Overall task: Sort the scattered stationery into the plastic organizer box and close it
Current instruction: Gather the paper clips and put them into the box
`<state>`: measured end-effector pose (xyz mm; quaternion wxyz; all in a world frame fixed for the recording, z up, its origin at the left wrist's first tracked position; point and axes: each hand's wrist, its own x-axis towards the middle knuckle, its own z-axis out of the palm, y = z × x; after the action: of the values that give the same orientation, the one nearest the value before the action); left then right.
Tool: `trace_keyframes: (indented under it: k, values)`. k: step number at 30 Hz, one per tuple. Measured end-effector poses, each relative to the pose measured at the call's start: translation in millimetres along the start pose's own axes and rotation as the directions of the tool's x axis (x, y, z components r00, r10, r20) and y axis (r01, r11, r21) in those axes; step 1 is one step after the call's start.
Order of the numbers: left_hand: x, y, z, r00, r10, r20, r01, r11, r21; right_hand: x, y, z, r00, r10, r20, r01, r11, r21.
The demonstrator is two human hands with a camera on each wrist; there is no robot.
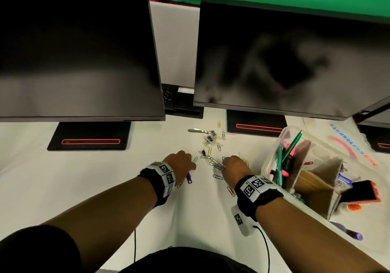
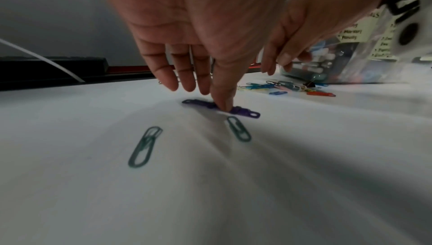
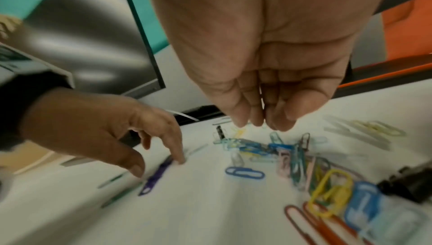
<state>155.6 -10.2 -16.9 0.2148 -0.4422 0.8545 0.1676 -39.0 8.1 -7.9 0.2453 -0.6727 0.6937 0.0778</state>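
My left hand (image 1: 190,163) hovers low over the white tabletop, fingers straight, one fingertip (image 2: 223,106) pressing on a purple plastic clip (image 2: 245,113) that lies flat. Two green paper clips (image 2: 143,147) lie just in front of it. My right hand (image 1: 226,163) hangs over a heap of coloured paper clips (image 3: 292,158), its fingers (image 3: 240,118) straight, close together and pointing down, with nothing in them. The clear plastic organizer box (image 1: 272,161) stands open to the right of that hand, holding pens and cardboard dividers.
Two dark monitors (image 1: 80,57) on black stands (image 1: 90,135) close off the back of the desk. More clips and a metal piece (image 1: 197,130) lie further back. A black binder clip (image 3: 411,186) sits beside the heap. A purple marker (image 1: 350,233) lies near the box.
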Motion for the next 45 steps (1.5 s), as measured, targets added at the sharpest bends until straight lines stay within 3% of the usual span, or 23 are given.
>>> trace_keyframes:
  k: [7,13,18,20,22,26,30,35,38,41,43,45]
  values:
    - [4,-10,4,0.999,0.009,-0.032,-0.007,0.999,0.043,24,-6,15,0.995,0.096,-0.003,-0.096,0.991,-0.092]
    - [6,-21,-1,0.999,0.022,-0.041,-0.027,0.992,-0.12,24,-17,13,0.991,0.131,-0.003,-0.131,0.991,-0.04]
    - [16,-35,-15,0.973,-0.111,-0.204,-0.013,0.85,-0.526,23,-25,-5,0.963,0.206,-0.174,-0.138,0.931,0.338]
    - [23,-39,-18,0.96,-0.168,-0.225,-0.002,0.797,-0.604,30,-24,-11,0.928,0.283,-0.242,-0.134,0.861,0.491]
    - [30,-44,-18,0.956,-0.196,-0.218,0.019,0.784,-0.62,39,-25,-17,0.93,0.299,-0.213,-0.137,0.821,0.553]
    - [39,-46,-6,0.953,-0.253,-0.169,0.091,0.767,-0.636,55,-35,-25,0.972,0.209,-0.107,-0.134,0.868,0.477]
    - [37,-47,1,0.937,-0.293,-0.192,0.117,0.779,-0.616,75,-53,-25,0.996,-0.008,-0.094,0.026,0.982,0.186]
    - [31,-54,1,0.92,-0.344,-0.187,0.171,0.783,-0.598,87,-67,-14,0.992,-0.122,0.016,0.122,0.992,-0.017]
    - [29,-57,-2,0.904,-0.38,-0.197,0.187,0.765,-0.616,73,-67,-1,0.988,-0.157,0.006,0.157,0.987,-0.026]
    - [31,-53,-5,0.9,-0.382,-0.212,0.171,0.754,-0.634,51,-67,13,0.96,-0.269,-0.075,0.276,0.955,0.107]
    - [35,-45,-6,0.914,-0.338,-0.226,0.133,0.774,-0.62,40,-54,14,0.967,-0.181,-0.179,0.215,0.957,0.193]
    - [37,-36,-7,0.937,-0.261,-0.232,0.079,0.806,-0.587,38,-35,8,0.957,0.065,-0.281,-0.003,0.976,0.216]
